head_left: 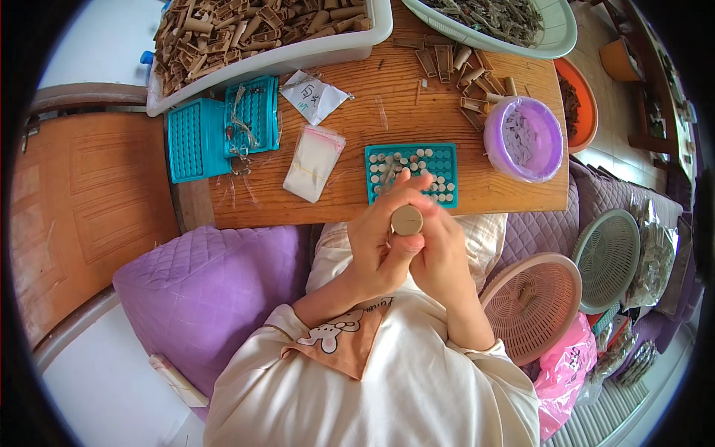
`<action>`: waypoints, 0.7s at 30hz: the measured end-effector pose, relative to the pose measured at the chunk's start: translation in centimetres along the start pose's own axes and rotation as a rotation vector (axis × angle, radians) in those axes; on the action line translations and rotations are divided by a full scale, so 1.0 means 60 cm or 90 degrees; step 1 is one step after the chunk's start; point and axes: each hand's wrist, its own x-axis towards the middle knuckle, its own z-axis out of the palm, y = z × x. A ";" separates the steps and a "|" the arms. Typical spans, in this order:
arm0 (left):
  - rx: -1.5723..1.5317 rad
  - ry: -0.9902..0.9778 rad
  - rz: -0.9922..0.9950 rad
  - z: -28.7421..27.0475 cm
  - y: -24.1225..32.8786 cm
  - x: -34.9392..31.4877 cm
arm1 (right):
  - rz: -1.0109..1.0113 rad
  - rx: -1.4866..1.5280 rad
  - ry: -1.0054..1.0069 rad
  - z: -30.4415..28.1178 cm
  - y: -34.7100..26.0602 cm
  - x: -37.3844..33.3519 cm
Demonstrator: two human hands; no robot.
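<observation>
My left hand (374,242) is closed around a small brown tube (407,220), whose round end with a thin slit points up at me. My right hand (448,257) is pressed against it from the right, fingers bent forward and slightly blurred; what they pinch is hidden. Just beyond both hands on the wooden table lies a teal tray (445,151) with round pockets, many filled with small whitish round caps. The fingers cover part of its near side.
A white bin (298,54) of brown plastic pieces stands back left, near teal trays (195,138) and clear bags (313,164). Loose brown pieces (444,63), a purple-lined bowl (553,141) and a pale green basket (558,37) are right. Baskets (514,335) sit beside me.
</observation>
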 end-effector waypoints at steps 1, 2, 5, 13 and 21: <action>0.062 -0.012 0.060 -0.003 -0.006 0.001 | 0.001 0.000 0.000 0.005 0.005 -0.003; -0.002 -0.008 0.016 0.001 -0.006 -0.004 | -0.019 0.037 0.001 0.010 0.008 -0.005; -0.091 -0.027 -0.050 0.002 -0.009 -0.007 | -0.023 0.077 0.016 0.026 0.021 -0.014; -0.333 0.032 -0.192 -0.011 -0.025 0.009 | 0.136 0.171 -0.083 -0.057 0.027 0.033; -0.363 0.011 -0.225 -0.043 -0.035 0.022 | 0.207 -0.400 0.088 -0.199 0.117 0.099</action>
